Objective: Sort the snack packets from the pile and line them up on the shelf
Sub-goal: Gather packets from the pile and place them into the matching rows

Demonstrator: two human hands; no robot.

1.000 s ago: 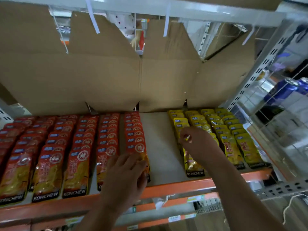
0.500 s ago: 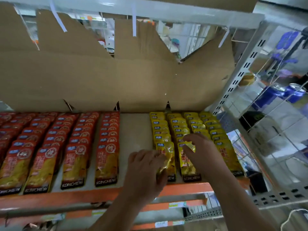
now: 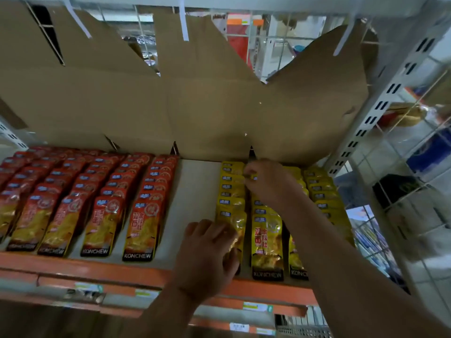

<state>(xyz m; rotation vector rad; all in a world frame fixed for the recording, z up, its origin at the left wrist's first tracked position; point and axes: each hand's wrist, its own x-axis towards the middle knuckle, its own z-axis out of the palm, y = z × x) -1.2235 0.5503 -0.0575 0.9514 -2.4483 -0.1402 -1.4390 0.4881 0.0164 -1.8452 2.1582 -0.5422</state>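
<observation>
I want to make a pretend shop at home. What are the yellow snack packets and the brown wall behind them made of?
The yellow snack packets look like thin glossy plastic film, since light glints off their crinkled fronts. The brown sheet behind looks like matte cardboard: dull, creased, with ragged cut edges.

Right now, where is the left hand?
Low centre in the head view, the left hand grips the leftmost front shiny yellow snack packet, above the orange shelf edge.

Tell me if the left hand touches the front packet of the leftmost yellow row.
Touching. Head view: the left hand curls its fingers over that yellow packet, covering its lower half.
</observation>
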